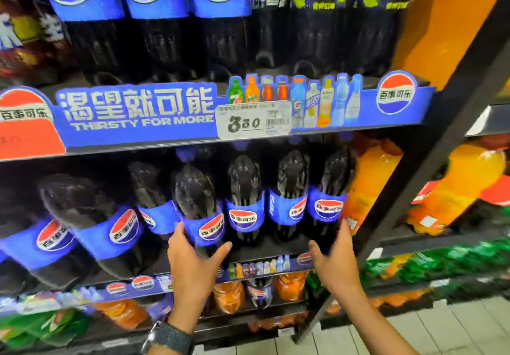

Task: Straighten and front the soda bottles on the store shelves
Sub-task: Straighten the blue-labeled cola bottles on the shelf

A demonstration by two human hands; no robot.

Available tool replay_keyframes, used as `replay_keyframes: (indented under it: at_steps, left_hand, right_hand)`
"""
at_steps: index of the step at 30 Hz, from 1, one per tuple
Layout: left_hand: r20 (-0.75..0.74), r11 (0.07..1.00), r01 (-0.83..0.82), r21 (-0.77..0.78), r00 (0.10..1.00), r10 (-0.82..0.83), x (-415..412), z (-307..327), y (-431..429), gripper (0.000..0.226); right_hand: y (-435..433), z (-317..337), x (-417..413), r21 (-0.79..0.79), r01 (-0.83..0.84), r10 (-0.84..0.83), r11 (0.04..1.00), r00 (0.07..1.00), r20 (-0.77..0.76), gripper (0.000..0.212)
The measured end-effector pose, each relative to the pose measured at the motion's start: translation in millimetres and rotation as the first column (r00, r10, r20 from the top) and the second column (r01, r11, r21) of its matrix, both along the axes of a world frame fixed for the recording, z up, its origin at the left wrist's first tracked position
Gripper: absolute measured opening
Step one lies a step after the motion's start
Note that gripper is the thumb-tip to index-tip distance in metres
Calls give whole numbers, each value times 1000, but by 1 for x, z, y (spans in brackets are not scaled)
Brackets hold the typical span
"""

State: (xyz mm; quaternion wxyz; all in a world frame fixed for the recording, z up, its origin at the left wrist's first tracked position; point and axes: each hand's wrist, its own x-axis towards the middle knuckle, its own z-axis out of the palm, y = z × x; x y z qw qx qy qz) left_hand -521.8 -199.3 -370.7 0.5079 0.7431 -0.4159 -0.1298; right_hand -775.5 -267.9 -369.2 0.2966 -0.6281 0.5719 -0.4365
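Observation:
A row of dark cola bottles with blue labels stands on the middle shelf (276, 252). My left hand (193, 260) grips the lower body of one cola bottle (198, 205), which sits forward of the row and leans a little left. My right hand (335, 255) wraps around the base of the rightmost cola bottle (331, 189), thumb on its left and fingers on its right. Two upright cola bottles (244, 202) stand between them. Further left, larger cola bottles (91, 216) lean left.
Above, a blue shelf strip with a price tag (254, 120) fronts a shelf of big cola bottles (154, 23). Orange soda bottles (369, 183) stand just right of my right hand, beside a black upright post (430, 144). Lower shelves hold orange and green bottles.

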Motion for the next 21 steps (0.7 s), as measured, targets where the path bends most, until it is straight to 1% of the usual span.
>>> replay_keyframes:
  at_steps: [2, 4, 7, 10, 13, 14, 15, 16, 18, 19, 20, 21]
  left_hand:
    - [16, 1000, -22, -8, 1000, 22, -2, 1, -6, 77]
    - [-4, 1000, -19, -12, 1000, 19, 1, 0, -9, 76]
    - [-13, 999, -45, -7, 999, 45, 7, -2, -10, 74]
    - [-42, 997, -74, -15, 996, 73, 12, -5, -4, 77]
    - [-147, 998, -20, -58, 989, 11, 13, -7, 1, 70]
    - [-154, 997, 0, -77, 988, -12, 13, -7, 2, 68]
    - [-126, 996, 14, -85, 992, -24, 13, -7, 4, 66]
    - [-64, 997, 9, -74, 998, -14, 11, -6, 5, 66]
    - [82, 995, -93, -49, 992, 96, 7, -3, 10, 69]
    - [146, 985, -153, -73, 976, 163, 2, -2, 13, 66]
    - [202, 979, -165, -121, 961, 187, -5, 0, 17, 57]
    - [241, 982, -107, -157, 960, 143, -17, 3, 20, 46]
  right_hand:
    - [-5, 0, 4, 10, 21, -22, 1000, 999, 35, 80]
    - [-10, -1, 7, 30, 54, -55, 998, 997, 46, 85]
    - [-16, -2, 7, 5, 61, -61, 998, 997, 42, 83]
    - [-16, -4, 4, -18, 43, -42, 999, 998, 48, 83]
    - [-17, -6, 4, -22, 43, -42, 999, 998, 50, 83]
    - [-17, -6, 5, -21, 49, -48, 999, 998, 49, 81]
    - [-17, -5, 5, -21, 55, -53, 998, 997, 52, 79]
    - [-18, -4, 5, -21, 61, -60, 998, 997, 54, 76]
    - [-19, -1, 6, -15, 79, -78, 997, 995, 63, 73]
    - [-19, -1, 7, -12, 92, -91, 996, 994, 66, 74]
    - [-19, 0, 7, -9, 104, -103, 995, 992, 69, 75]
    - [-18, 0, 8, 1, 114, -114, 993, 991, 75, 76]
